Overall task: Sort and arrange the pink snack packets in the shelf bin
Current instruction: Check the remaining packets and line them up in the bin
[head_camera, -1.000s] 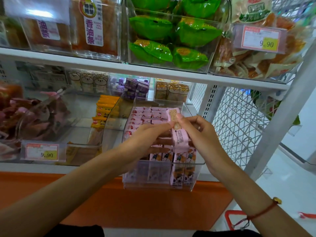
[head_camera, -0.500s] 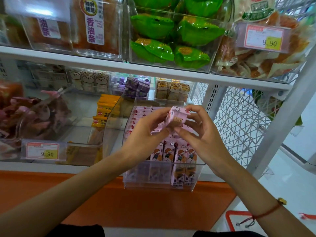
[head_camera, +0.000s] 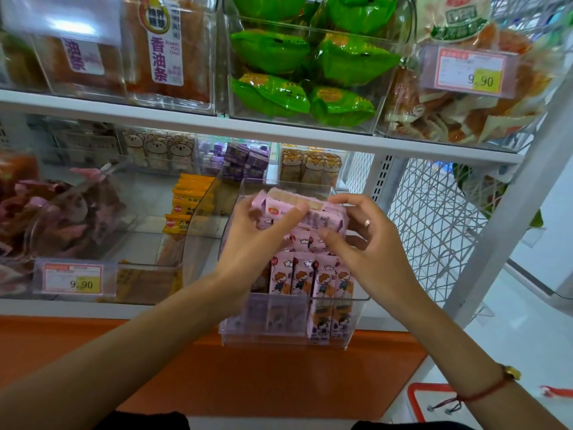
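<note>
Nearest, upright pink packets (head_camera: 310,279) fill the front of the clear bin (head_camera: 288,339) on the lower shelf. Above them, the left hand (head_camera: 251,243) pinches one packet (head_camera: 285,204) lying flat across the stack; the right hand (head_camera: 369,243) hovers beside it, fingers loosely spread. Behind, purple boxes (head_camera: 245,162).
</note>
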Demonstrator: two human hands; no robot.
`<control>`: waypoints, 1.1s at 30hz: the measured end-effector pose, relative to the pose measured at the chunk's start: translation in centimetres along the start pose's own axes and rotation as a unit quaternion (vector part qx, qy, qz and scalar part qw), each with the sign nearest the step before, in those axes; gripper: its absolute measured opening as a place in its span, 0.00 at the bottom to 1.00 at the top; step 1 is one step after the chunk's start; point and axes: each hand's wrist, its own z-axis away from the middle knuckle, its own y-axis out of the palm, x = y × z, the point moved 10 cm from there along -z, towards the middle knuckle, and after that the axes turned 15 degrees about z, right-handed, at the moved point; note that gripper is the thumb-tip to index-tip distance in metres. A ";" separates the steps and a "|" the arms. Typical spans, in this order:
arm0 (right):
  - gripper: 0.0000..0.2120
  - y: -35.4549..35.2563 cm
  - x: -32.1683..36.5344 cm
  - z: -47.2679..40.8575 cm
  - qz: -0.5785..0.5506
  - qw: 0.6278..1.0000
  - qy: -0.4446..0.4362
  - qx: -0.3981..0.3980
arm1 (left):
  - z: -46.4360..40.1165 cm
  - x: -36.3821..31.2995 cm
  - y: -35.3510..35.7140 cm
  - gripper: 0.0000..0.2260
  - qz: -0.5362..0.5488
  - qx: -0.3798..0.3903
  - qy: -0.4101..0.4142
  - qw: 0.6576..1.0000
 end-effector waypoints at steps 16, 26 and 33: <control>0.16 -4.6 -6.6 -0.4 0.054 0.982 0.131 -0.122 | 0.0 -3.8 1.7 0.17 -0.226 0.035 0.219 0.949; 0.14 -1.4 -8.2 0.3 0.144 0.983 0.112 0.000 | -10.3 0.3 4.8 0.17 -0.482 0.014 0.186 0.856; 0.13 -1.5 -8.6 0.3 0.121 0.988 0.097 0.002 | -13.7 2.6 6.9 0.18 -0.605 0.128 0.156 0.770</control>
